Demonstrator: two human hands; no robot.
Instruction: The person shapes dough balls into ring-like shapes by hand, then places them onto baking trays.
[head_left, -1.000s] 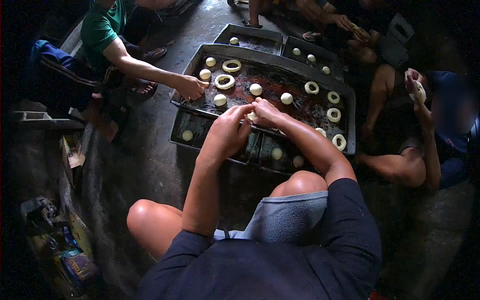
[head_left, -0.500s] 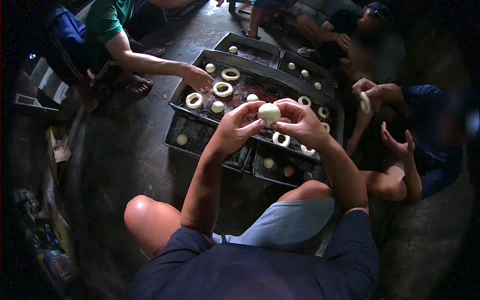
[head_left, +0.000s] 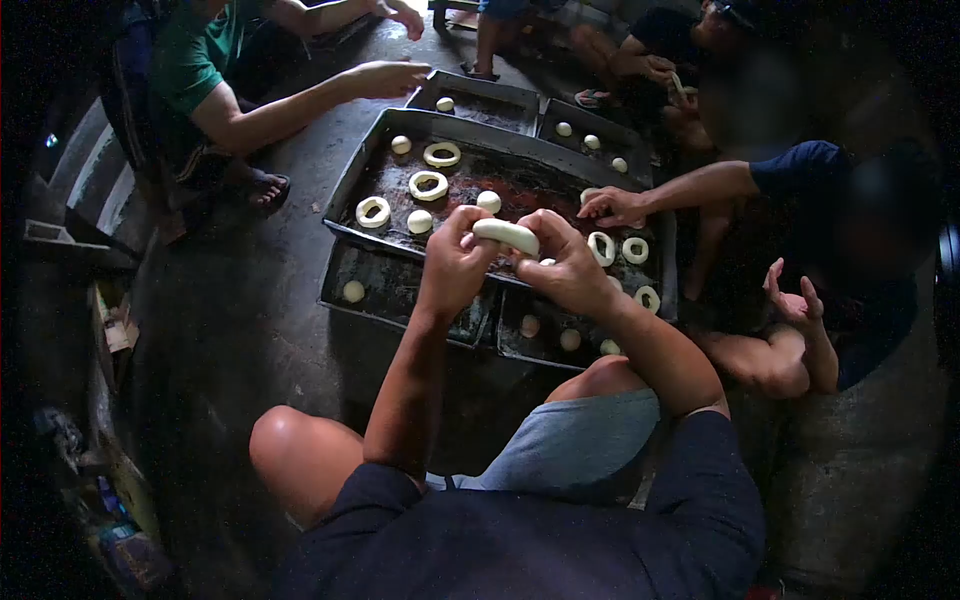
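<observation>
A pale piece of dough (head_left: 507, 236) is held up between my two hands, seen edge-on as a thick, slightly bent strip. My left hand (head_left: 456, 258) grips its left end and my right hand (head_left: 562, 262) its right end, fingers closed on it. Beneath them lies a large dark tray (head_left: 345, 185) with dough rings, one of them a ring (head_left: 428, 186) left of my hands, and round dough balls, such as a ball (head_left: 419, 221) near the tray's front edge.
Smaller trays with dough balls (head_left: 353, 291) stand before and behind the large one. A co-worker's hand (head_left: 615, 207) reaches into the large tray from the right. Another co-worker's arm (head_left: 290, 112) extends from the left, above the tray's back corner. More people sit behind.
The dough between my hands has turned from a rounded shape to a long strip seen edge-on. The left co-worker's hand has withdrawn from the tray; the right co-worker's hand has moved into it.
</observation>
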